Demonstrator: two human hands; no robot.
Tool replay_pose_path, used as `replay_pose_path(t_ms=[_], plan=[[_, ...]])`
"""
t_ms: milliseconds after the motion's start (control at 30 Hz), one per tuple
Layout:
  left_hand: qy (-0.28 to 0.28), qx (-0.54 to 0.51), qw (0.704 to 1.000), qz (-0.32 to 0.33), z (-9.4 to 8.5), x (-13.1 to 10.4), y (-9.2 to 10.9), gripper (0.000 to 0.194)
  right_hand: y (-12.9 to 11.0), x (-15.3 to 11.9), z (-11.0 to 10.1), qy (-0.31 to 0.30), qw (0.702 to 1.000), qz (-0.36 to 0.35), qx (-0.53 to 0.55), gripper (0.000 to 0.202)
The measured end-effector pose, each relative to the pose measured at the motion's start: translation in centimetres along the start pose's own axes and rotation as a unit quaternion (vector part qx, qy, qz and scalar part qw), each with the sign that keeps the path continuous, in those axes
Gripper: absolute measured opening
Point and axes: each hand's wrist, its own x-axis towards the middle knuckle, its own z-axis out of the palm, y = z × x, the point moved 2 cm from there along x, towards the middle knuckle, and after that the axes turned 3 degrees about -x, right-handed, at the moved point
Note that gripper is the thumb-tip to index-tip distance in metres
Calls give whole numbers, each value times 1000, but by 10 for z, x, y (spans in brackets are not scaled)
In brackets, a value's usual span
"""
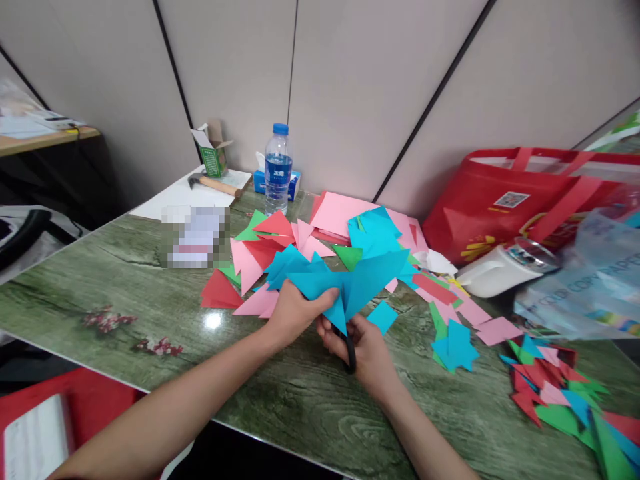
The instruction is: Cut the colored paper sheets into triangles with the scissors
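My left hand [300, 305] pinches a folded sheet of blue paper [320, 283] between thumb and fingers, above the table. In my right hand [363, 343] is a pair of scissors [351, 353] with black handles. Its blades are mostly hidden by the blue paper, which shows a slit between a left part and a right flap. Behind my hands lies a spread of cut paper pieces, with red pieces [220, 290], pink pieces [247, 263] and a small blue rectangle [383, 316] close by.
A water bottle [278, 173] stands at the back by a tissue box [297, 187]. A hammer [215, 183] lies on white paper at the left, near an open carton [214, 157]. On the right are a red bag [465, 207], a white mug [493, 272] and a scrap heap [555, 383].
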Motion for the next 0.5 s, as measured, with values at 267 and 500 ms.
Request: replay_pose_path(t_ms=[267, 500], plan=[[-2, -7, 1000, -2, 0, 0, -2, 25, 3, -1, 0, 0, 1000, 27, 13, 31], [-7, -19, 1000, -9, -1, -1, -1, 27, 1, -2, -1, 18, 999, 47, -12, 36]])
